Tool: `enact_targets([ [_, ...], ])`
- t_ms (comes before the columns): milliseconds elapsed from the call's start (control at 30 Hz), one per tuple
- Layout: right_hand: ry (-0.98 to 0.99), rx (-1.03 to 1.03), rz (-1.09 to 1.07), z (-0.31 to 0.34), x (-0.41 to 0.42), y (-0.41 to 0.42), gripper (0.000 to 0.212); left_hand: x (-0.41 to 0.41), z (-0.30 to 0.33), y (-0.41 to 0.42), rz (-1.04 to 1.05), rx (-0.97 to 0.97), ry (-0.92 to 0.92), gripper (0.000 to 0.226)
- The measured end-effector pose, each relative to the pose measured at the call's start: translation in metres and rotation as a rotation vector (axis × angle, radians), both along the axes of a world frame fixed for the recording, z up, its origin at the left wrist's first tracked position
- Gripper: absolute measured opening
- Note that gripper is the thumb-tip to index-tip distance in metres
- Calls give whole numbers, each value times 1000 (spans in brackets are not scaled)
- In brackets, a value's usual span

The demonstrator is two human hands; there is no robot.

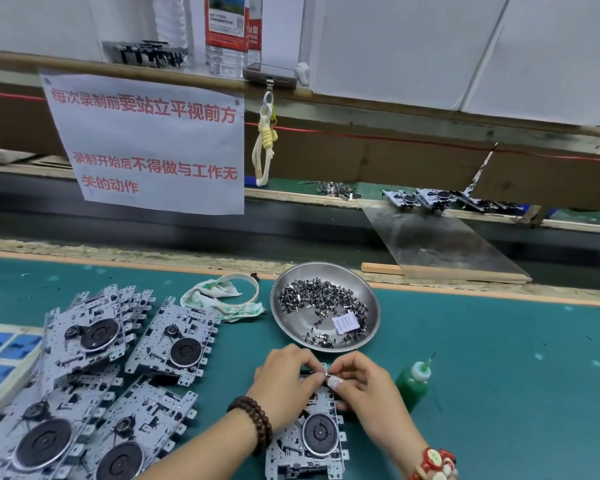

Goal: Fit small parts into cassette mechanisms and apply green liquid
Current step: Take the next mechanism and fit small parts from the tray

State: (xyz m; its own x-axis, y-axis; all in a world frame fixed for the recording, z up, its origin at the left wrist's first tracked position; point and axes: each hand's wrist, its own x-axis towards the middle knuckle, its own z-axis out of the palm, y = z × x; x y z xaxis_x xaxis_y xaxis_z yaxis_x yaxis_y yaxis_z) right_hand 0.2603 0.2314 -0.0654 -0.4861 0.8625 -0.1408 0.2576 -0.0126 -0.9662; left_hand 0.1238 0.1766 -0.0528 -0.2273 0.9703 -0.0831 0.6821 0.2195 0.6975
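Observation:
A metal cassette mechanism (309, 441) with a black flywheel lies on the green mat in front of me. My left hand (284, 382) and my right hand (357, 382) meet over its far end, and their fingertips pinch a small metal part (324, 375) between them. A small squeeze bottle of green liquid (413, 384) stands just to the right of my right hand. Behind the hands sits a round steel dish (371, 303) holding many small dark parts and a white paper slip.
Several stacked cassette mechanisms (94, 341) cover the mat at the left, beside a blue and white tray (4, 355). A cloth and tape ring (222, 299) lie behind them. A conveyor, a paper notice (146, 140) and a clear ramp (440, 244) stand beyond.

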Motion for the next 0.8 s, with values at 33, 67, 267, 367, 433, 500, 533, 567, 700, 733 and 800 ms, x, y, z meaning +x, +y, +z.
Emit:
enact_targets([
  [33,-6,17,2,0,0,0,19,-1,0,1,3,-5,-5,14],
  [67,-14,36,2,-1,0,0,20,-1,0,1,5,-9,-7,15],
  [267,-89,137,-10,-4,-1,0,25,-2,0,2,-1,8,-35,20],
  [367,-125,189,-5,-4,-1,0,27,-2,1,3,4,8,-55,22],
  [433,-139,212,-2,-3,-1,-1,28,-2,1,4,15,11,-58,24],
  [500,-134,195,1,-4,1,-1,28,-2,0,5,17,11,-51,25],
  [533,-127,176,8,-4,2,-1,28,-2,0,5,20,8,-52,25],
  [567,-124,156,19,-4,3,0,27,-2,0,5,25,8,-56,25],
  [700,-167,187,39,-5,4,0,23,0,0,4,26,8,-56,25],
  [733,-180,217,35,-6,3,0,21,0,0,5,23,9,-58,25],
  [800,-199,256,24,-7,0,0,16,-1,0,5,19,8,-66,25],
])
